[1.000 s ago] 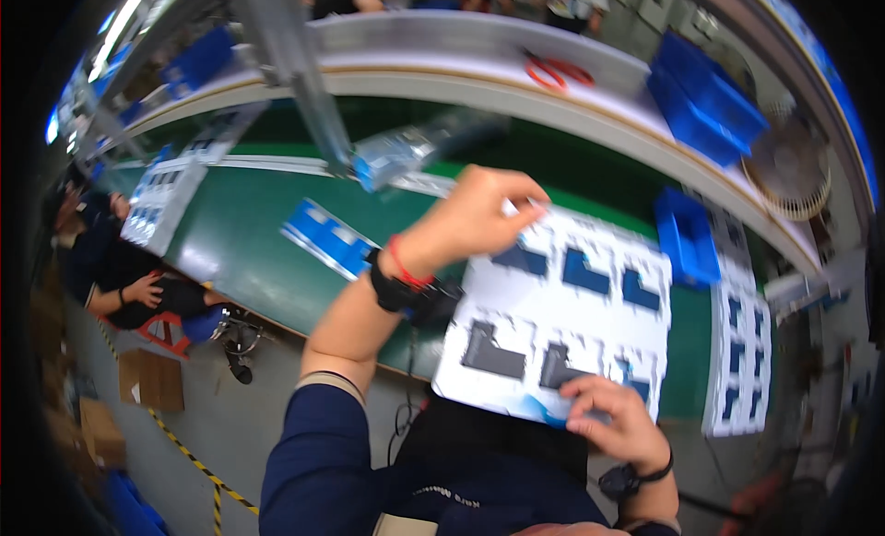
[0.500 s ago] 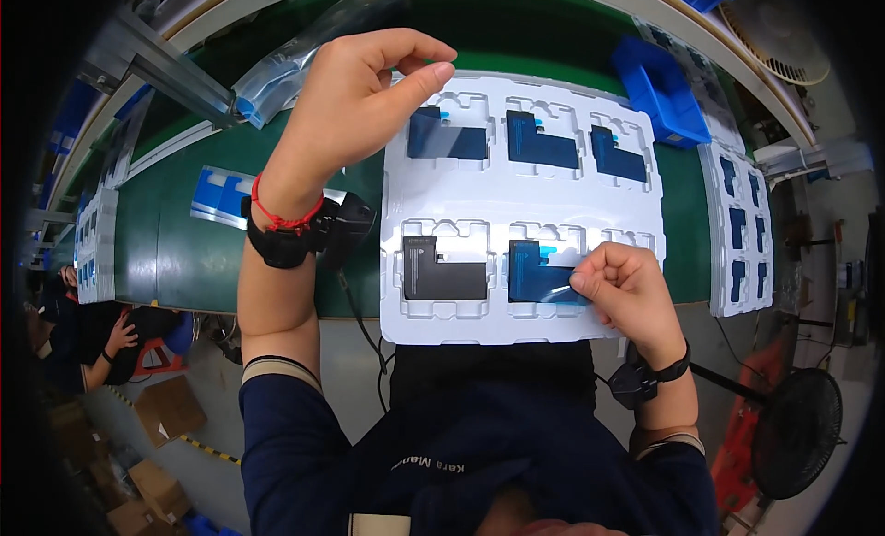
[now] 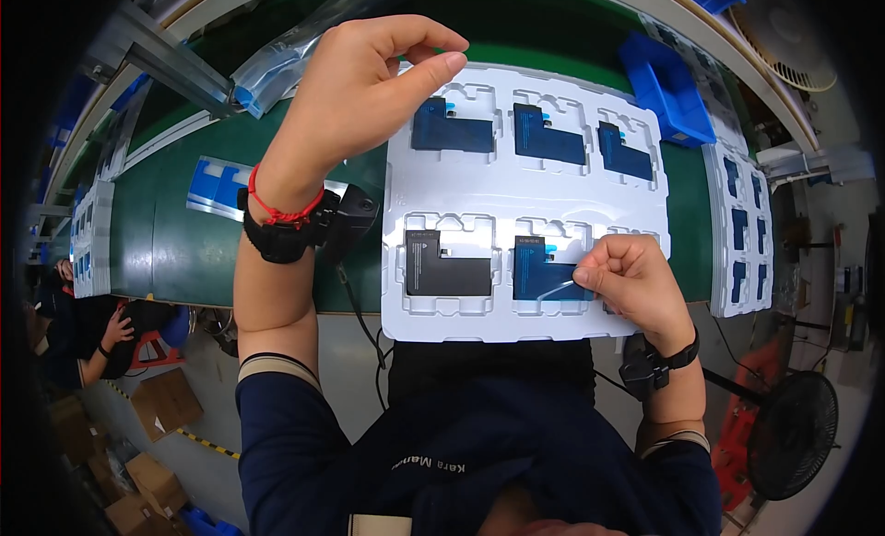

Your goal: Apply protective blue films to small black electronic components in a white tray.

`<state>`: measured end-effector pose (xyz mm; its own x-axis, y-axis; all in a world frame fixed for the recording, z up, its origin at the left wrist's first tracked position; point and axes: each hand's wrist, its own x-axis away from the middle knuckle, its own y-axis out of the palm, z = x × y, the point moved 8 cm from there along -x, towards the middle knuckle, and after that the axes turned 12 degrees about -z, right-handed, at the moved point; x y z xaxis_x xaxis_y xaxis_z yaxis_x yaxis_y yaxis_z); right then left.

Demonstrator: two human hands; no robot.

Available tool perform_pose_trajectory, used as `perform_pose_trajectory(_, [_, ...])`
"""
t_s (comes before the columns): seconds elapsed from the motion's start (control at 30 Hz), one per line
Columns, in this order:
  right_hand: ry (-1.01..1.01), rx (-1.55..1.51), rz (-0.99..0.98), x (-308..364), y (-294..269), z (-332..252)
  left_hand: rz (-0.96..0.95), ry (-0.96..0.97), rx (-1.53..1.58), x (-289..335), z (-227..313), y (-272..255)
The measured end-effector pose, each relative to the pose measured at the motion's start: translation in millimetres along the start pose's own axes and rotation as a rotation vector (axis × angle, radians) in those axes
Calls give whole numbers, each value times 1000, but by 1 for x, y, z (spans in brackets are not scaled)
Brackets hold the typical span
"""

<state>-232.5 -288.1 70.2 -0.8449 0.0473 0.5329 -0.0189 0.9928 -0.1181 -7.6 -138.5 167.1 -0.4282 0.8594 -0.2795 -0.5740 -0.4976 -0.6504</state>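
Note:
A white moulded tray (image 3: 535,190) holds L-shaped flat battery packs in two rows. The lower left battery pack (image 3: 449,276) looks dark grey, while the lower middle battery pack (image 3: 530,264) has a blue sheen. My right hand (image 3: 631,282) is closed in a pinch at that pack's right end, on the edge of a clear protective film (image 3: 555,289) that catches the light. Raised over the tray's far left corner, my left hand (image 3: 378,80) has thumb and forefinger brought together. Whatever they hold, if anything, cannot be made out. The lower right pocket is partly hidden by my right hand.
A blue bin (image 3: 664,94) stands beyond the tray's right corner. Another tray of packs (image 3: 745,232) lies at the right. Clear plastic wrapping (image 3: 277,70) and a blue-and-white piece (image 3: 217,188) lie at the left. A black fan (image 3: 795,435) stands at lower right.
My left hand has moved slightly up and to the right. My right hand keeps its pinch at the lower middle pack, and the film's glare there has shifted a little.

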Motion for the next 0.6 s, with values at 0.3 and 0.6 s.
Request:
perform_pose_trajectory(0.3, [-9,8,8,1,0,-2,-4,-6,-5,0,1,1])
perform_pose_trajectory(0.6, [-45,72,46,0,0,-1,-19,-30,7,-1,1,2])
